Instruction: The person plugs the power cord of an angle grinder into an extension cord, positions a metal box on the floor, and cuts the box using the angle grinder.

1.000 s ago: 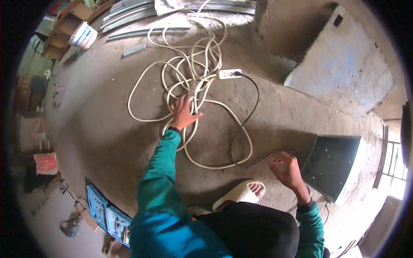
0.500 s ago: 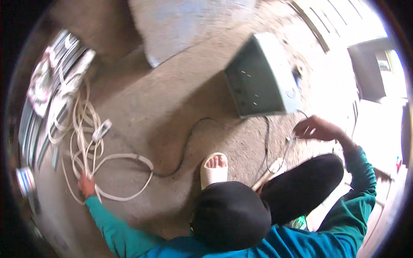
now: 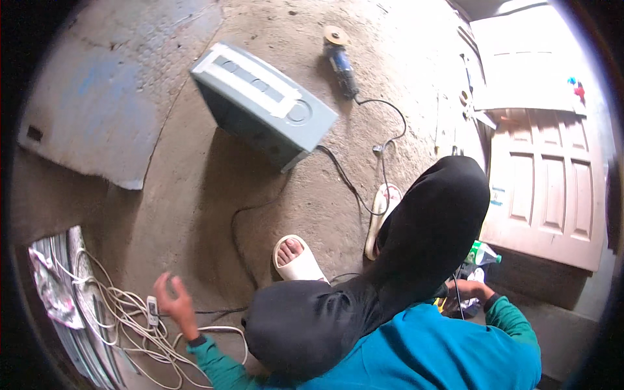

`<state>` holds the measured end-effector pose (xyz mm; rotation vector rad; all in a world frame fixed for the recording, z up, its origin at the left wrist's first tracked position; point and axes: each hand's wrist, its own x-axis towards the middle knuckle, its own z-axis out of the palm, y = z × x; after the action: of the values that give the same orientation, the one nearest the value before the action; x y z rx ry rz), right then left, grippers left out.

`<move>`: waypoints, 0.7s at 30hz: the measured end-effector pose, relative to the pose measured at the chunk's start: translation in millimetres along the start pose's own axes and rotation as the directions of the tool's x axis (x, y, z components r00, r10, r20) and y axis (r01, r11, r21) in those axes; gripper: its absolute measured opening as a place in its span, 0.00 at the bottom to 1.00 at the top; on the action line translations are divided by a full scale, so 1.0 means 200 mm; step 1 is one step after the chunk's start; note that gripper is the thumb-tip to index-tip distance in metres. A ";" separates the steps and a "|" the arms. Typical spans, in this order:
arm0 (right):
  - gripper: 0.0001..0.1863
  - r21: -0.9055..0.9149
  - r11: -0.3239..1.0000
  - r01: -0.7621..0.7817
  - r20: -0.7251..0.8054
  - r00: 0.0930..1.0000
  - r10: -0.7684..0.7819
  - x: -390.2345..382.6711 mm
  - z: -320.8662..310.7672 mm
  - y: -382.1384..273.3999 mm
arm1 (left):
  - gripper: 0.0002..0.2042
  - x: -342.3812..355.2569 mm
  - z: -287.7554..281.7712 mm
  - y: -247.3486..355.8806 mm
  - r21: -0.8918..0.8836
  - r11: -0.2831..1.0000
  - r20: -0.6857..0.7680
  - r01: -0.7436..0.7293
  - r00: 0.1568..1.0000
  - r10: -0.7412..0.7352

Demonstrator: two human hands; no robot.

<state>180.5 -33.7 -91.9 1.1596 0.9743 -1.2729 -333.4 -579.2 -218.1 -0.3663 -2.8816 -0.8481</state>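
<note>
My left hand (image 3: 175, 299) is open at the lower left, fingers apart and holding nothing, just above a white power strip (image 3: 153, 311) and a tangled coil of white extension cable (image 3: 130, 328). A black cord runs from the strip toward a grey metal box (image 3: 273, 110) on the concrete floor. My right hand (image 3: 471, 290) is low at the right, partly behind my leg, among dark items, a yellow object and a black cable; its fingers are hidden. Near it lies a green-labelled plastic bottle (image 3: 484, 253).
An angle grinder (image 3: 341, 68) with a cord lies beyond the box. A worn grey slab (image 3: 97, 97) is at upper left, metal strips (image 3: 58, 286) at lower left. A white panelled door (image 3: 546, 182) stands at the right, beside my legs and sandalled feet.
The view has swung rightward, bringing the grinder and door into view. My left hand has lifted off the white cable. My right hand has moved back beside my body, behind my leg.
</note>
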 end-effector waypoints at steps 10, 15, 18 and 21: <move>0.47 0.659 0.752 -0.025 0.091 0.995 -0.046 -0.06 0.36 0.42 | 0.23 0.08 0.82 0.50 -0.073 0.956 0.459 -0.284 0.842 0.284; 0.13 0.355 0.928 0.113 -0.135 0.988 -0.069 -0.19 0.47 0.07 | 0.30 0.06 0.91 0.37 0.076 0.963 0.547 -0.260 0.818 0.178; 0.23 0.707 0.706 0.042 -0.086 0.996 0.027 -0.20 0.46 0.13 | 0.29 0.07 0.90 0.32 0.015 0.984 0.611 -0.180 0.780 0.133; 0.28 0.691 0.692 0.208 -0.178 0.977 -0.115 -0.21 0.37 0.14 | 0.27 0.05 0.90 0.26 0.027 0.981 0.593 -0.193 0.793 0.140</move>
<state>199.5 -100.1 -33.9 1.7904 0.6783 -1.8277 -337.0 -436.4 -339.0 -1.0282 -3.3488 -0.6606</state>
